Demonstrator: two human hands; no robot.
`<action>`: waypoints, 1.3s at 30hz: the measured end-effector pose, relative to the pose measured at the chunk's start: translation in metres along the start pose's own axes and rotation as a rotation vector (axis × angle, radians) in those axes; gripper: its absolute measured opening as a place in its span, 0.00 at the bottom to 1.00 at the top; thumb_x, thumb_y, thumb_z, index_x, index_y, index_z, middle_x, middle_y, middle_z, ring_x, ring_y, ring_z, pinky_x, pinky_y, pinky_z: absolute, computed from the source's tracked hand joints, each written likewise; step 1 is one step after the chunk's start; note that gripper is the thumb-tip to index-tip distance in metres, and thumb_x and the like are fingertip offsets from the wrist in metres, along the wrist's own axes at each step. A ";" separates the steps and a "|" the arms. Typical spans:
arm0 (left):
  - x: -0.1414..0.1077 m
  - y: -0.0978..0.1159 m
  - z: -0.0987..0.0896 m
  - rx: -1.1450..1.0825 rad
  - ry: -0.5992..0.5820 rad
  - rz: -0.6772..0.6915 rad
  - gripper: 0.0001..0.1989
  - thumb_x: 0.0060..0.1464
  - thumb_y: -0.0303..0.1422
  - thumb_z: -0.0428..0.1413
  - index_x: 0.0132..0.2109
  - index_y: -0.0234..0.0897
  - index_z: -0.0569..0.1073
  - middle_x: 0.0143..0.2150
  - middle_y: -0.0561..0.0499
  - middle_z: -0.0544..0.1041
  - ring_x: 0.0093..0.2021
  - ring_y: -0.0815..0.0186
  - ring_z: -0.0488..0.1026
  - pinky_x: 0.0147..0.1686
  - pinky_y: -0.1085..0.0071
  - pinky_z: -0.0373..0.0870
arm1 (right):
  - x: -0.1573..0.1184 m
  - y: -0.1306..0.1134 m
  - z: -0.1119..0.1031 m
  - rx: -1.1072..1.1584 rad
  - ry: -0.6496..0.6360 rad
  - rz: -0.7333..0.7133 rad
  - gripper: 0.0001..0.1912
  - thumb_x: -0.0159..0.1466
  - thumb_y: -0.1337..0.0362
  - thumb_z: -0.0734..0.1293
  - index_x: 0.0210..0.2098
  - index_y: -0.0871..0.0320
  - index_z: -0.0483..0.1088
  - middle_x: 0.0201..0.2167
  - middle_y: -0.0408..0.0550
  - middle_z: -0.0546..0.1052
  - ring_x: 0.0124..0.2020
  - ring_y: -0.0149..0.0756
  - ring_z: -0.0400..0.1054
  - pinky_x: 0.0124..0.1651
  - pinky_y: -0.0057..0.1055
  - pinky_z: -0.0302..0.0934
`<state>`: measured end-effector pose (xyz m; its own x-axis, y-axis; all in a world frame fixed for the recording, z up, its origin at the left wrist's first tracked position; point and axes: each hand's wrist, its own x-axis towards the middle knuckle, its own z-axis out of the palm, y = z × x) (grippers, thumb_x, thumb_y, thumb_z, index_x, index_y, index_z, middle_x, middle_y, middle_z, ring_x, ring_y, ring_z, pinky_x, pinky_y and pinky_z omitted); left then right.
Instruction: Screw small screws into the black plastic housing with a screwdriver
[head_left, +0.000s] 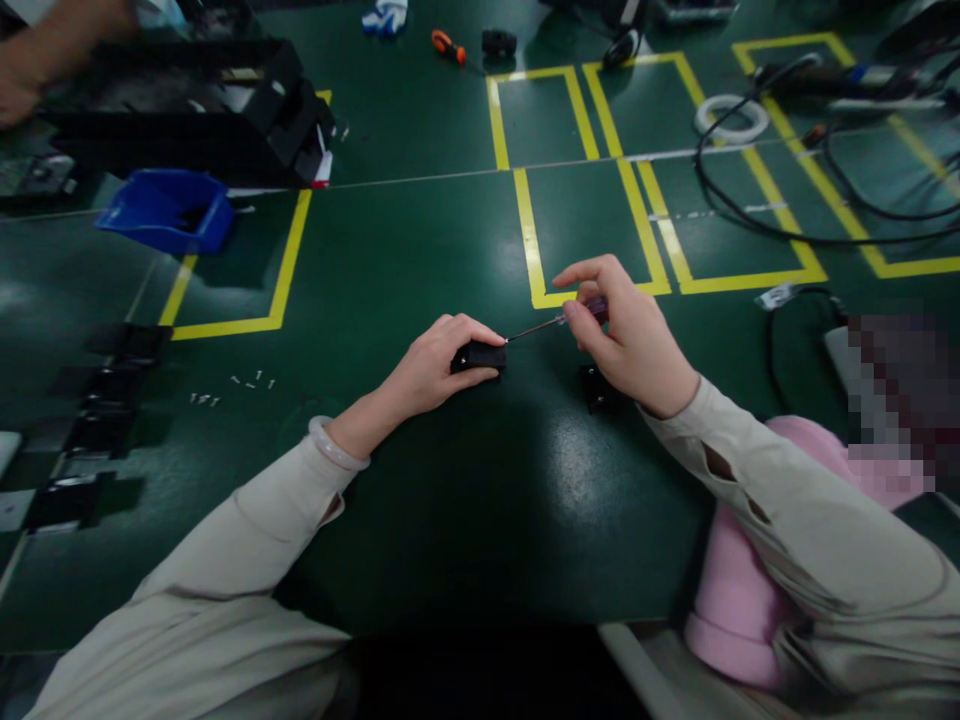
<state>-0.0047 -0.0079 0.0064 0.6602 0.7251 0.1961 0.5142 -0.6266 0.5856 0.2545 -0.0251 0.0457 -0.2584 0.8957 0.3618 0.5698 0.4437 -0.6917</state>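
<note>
My left hand (442, 360) is closed around a small black block-like part (481, 356), fingers on its far side and thumb on the near side, holding it against the green table. In my right hand (626, 335) is a screwdriver (596, 308) with a dark, partly see-through handle. Its thin shaft slants down to the left, and the tip meets the right end of the black part, where a tiny bright spot shows, perhaps a screw head. Partly hidden beneath my right hand lies a second black part (596, 388). Several small screws (247, 382) are scattered left of my left hand.
Black parts (112, 400) line the left side. Behind them stand a blue bin (169, 210) and a black rack (187, 110), with another person's hand (45, 60) beside it. An orange screwdriver (448, 46) lies at the back; a black cable (720, 190) loops at right.
</note>
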 end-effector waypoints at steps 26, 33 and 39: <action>0.000 -0.002 0.000 0.001 0.001 0.005 0.16 0.63 0.43 0.57 0.53 0.40 0.71 0.52 0.47 0.77 0.52 0.59 0.72 0.52 0.62 0.66 | 0.000 0.002 0.001 0.002 0.017 -0.012 0.09 0.66 0.64 0.63 0.46 0.56 0.66 0.26 0.39 0.71 0.24 0.28 0.67 0.32 0.30 0.59; -0.001 -0.001 0.000 -0.004 0.013 0.029 0.15 0.63 0.40 0.58 0.52 0.39 0.71 0.51 0.47 0.77 0.51 0.60 0.72 0.51 0.63 0.66 | -0.001 0.000 0.000 -0.025 -0.002 -0.024 0.07 0.67 0.64 0.62 0.44 0.57 0.68 0.25 0.40 0.72 0.23 0.28 0.66 0.30 0.30 0.58; 0.000 -0.002 0.000 -0.003 0.008 0.008 0.15 0.63 0.41 0.58 0.52 0.40 0.71 0.51 0.47 0.77 0.51 0.59 0.72 0.52 0.61 0.66 | -0.001 0.000 0.000 -0.017 0.004 -0.024 0.07 0.67 0.62 0.63 0.43 0.56 0.68 0.25 0.40 0.72 0.24 0.29 0.67 0.31 0.29 0.58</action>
<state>-0.0054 -0.0071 0.0051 0.6600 0.7223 0.2066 0.5074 -0.6314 0.5864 0.2545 -0.0263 0.0453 -0.2691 0.8846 0.3810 0.5762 0.4648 -0.6723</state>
